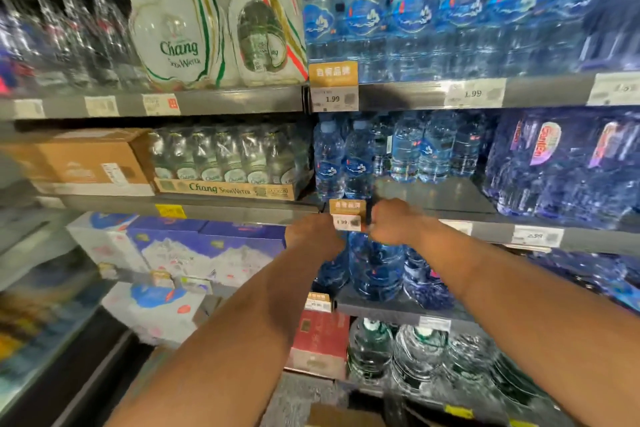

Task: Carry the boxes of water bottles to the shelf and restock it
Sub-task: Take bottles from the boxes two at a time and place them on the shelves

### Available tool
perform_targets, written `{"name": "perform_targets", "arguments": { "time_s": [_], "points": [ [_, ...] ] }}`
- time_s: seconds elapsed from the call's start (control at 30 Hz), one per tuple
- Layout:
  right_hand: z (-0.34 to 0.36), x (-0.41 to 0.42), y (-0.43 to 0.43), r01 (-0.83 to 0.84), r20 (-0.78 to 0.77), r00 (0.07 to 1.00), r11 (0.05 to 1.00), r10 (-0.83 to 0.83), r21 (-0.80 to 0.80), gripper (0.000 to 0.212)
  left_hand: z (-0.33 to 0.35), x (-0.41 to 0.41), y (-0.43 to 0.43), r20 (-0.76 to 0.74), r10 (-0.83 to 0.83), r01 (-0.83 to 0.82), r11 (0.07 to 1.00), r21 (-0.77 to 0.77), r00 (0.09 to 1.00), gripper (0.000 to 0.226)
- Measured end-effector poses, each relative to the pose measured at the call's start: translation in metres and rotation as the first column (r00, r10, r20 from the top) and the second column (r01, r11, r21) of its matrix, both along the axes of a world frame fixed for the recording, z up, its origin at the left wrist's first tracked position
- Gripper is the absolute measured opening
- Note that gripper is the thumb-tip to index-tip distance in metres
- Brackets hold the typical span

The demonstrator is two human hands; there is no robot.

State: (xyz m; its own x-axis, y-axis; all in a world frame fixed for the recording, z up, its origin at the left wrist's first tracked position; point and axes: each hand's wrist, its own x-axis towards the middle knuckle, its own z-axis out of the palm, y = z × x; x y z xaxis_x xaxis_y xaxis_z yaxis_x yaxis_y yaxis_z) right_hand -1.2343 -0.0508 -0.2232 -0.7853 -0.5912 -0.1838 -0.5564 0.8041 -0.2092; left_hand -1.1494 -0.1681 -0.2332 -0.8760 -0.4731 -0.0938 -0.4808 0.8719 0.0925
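Observation:
Both my arms reach forward to the front edge of the middle shelf (pixel 450 198). My left hand (pixel 313 236) is just left of a small 1.99 price tag (pixel 347 221), its fingers hidden behind the hand. My right hand (pixel 393 222) is just right of the tag with its fingers curled; blur hides whether it holds anything. Directly below the hands stands a large blue water bottle (pixel 375 263) on the lower shelf. Small blue water bottles (pixel 346 163) stand at the left of the middle shelf, with bare shelf floor beside them.
Blue water bottles (pixel 460 10) fill the top shelf. Chang soda water packs (pixel 180 42) and a tray of them (pixel 225 163) sit at the left, next to a brown carton (pixel 90 159). Printed boxes (pixel 194 246) and clear jugs (pixel 415 354) are lower down.

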Motion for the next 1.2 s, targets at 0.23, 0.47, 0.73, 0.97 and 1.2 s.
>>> {"name": "perform_targets", "arguments": {
  "time_s": [0.23, 0.47, 0.73, 0.97, 1.2],
  "points": [
    [-0.013, 0.046, 0.001, 0.026, -0.045, 0.999, 0.996, -0.022, 0.087, 0.019, -0.008, 0.039, -0.006, 0.037, -0.061, 0.060, 0.998, 0.031, 0.997, 0.035],
    [-0.058, 0.121, -0.017, 0.069, 0.054, 0.995, 0.986, -0.078, 0.150, 0.039, -0.049, 0.106, -0.029, 0.085, -0.137, 0.130, 0.988, 0.084, 0.987, 0.039],
    [-0.125, 0.187, -0.017, 0.098, 0.209, 0.968, 0.973, -0.142, 0.207, 0.016, -0.126, 0.150, -0.035, 0.226, -0.229, 0.206, 0.971, 0.121, 0.947, 0.042],
    [-0.207, 0.185, 0.004, 0.063, 0.330, 0.931, 0.960, -0.155, 0.273, 0.013, -0.197, 0.151, -0.002, 0.331, -0.270, 0.208, 0.955, 0.209, 0.904, 0.045],
    [-0.291, 0.164, 0.022, 0.057, 0.424, 0.887, 0.954, -0.183, 0.293, 0.023, -0.273, 0.130, 0.016, 0.472, -0.190, 0.060, 0.959, 0.277, 0.861, 0.037]
  ]
}}
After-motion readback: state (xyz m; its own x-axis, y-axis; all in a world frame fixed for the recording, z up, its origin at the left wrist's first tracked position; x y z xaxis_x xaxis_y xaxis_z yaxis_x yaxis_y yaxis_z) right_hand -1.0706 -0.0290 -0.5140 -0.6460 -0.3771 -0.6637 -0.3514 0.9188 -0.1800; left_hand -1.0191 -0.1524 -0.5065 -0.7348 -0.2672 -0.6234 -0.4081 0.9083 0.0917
